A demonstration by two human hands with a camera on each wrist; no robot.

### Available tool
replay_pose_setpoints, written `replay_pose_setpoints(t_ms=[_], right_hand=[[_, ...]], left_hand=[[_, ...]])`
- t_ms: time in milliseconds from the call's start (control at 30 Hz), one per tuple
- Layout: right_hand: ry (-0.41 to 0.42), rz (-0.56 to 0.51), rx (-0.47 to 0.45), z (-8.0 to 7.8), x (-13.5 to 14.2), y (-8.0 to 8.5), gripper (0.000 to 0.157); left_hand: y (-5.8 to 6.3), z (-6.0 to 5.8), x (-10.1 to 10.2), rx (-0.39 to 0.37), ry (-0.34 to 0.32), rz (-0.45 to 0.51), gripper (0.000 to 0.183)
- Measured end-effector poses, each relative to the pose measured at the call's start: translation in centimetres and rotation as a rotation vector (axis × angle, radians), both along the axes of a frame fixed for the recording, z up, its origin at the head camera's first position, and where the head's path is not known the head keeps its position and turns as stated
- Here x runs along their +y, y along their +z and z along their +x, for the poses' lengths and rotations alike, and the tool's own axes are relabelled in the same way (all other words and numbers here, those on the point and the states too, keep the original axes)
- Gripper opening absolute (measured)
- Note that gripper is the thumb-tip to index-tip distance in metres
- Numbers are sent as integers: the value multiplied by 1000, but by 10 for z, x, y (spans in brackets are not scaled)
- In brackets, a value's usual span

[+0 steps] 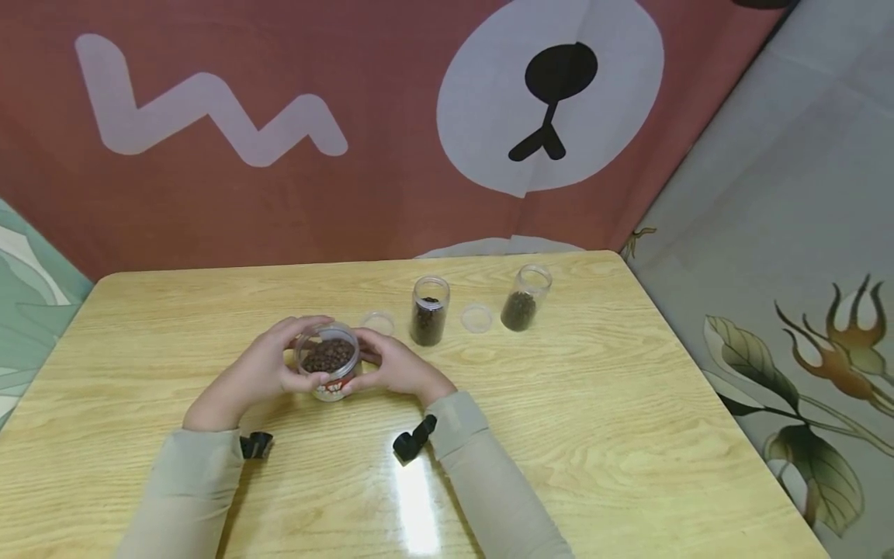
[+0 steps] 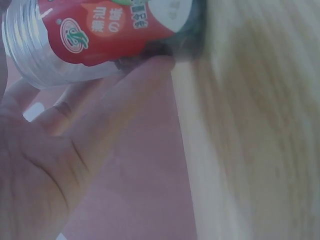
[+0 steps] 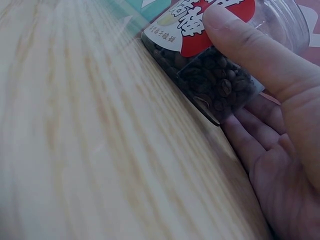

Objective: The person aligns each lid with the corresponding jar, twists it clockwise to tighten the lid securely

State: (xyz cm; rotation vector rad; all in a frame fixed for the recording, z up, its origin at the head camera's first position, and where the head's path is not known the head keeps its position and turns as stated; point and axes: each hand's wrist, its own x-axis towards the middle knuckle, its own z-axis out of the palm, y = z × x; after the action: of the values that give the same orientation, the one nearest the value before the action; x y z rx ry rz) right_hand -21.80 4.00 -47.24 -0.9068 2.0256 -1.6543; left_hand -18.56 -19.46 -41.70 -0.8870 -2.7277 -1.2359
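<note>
left of frame centre, i see left hand (image 1: 268,365) and right hand (image 1: 398,365), fingers curled round a red-labelled jar (image 1: 335,379); slim jar (image 1: 428,320) stands near mid-frame.

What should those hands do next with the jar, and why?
Perhaps settle the red-labelled jar level on the table before letting go. The left hand and right hand grip its sides, it is open at the top, and brown beans lie inside, so tipping it might spill them.
</note>
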Motion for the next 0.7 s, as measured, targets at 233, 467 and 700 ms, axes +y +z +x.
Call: replay_pose_setpoints(t_ms=[233, 467, 700], right_hand=[[5, -2, -8, 1, 0, 0, 79], [9, 1, -8, 1, 2, -2, 79], [17, -1, -7, -1, 1, -1, 78]], left_hand=[[-1, 2, -3, -32, -7, -13, 72], [-2, 5, -7, -35, -30, -30, 73], [-6, 2, -14, -55, -92, 45, 73]])
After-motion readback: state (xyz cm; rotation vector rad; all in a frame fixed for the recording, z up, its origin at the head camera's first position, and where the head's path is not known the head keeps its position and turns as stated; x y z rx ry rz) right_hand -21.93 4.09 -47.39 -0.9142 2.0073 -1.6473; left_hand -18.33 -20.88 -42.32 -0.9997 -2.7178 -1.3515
